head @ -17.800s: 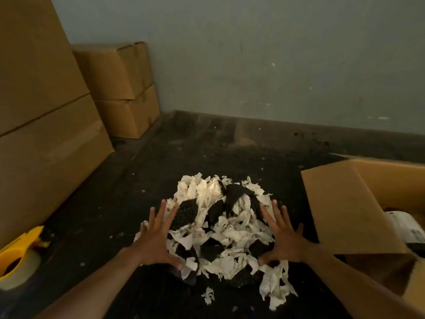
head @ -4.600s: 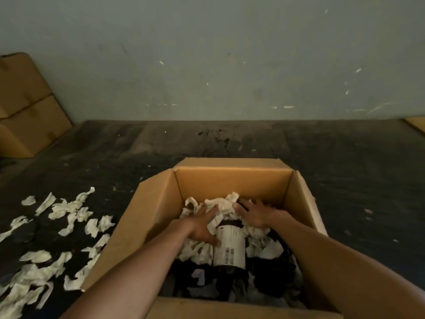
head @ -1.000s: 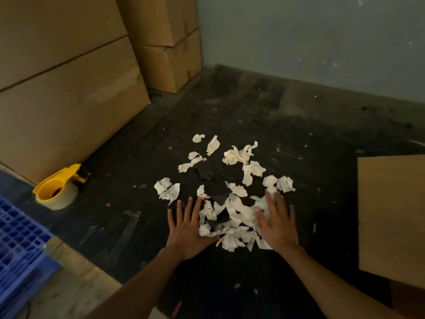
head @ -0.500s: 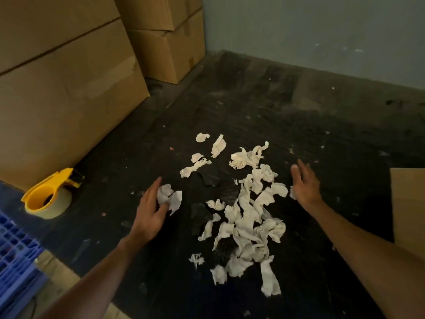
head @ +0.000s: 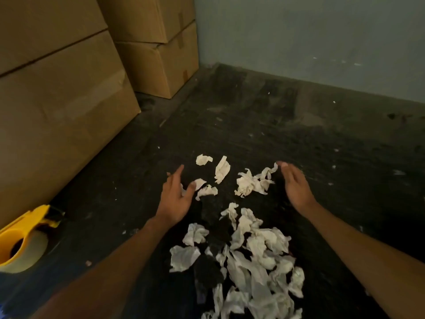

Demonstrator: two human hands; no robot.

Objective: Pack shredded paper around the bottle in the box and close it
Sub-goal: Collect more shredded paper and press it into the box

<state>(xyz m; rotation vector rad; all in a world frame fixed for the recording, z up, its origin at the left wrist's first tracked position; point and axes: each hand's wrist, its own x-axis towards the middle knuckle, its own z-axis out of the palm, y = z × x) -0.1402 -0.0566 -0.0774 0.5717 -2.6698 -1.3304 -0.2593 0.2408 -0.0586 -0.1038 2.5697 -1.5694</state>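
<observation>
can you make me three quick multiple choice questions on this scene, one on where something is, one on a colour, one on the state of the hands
1. Where is the tape dispenser?
A. at the far wall
B. at the lower left, beside the big cardboard box
C. between the two hands

2. What colour is the tape dispenser's body?
A. yellow
B. red
C. green

3. What are the left hand and right hand doing?
A. each clenched round a bottle
B. resting flat on a box lid
C. open, one on each side of the far paper scraps

Answers:
1 B, it lies at the left edge below the box.
2 A, its plastic body is bright yellow.
3 C, the fingers are spread and neither hand clearly holds anything, with loose paper between them on the dark floor.
</observation>
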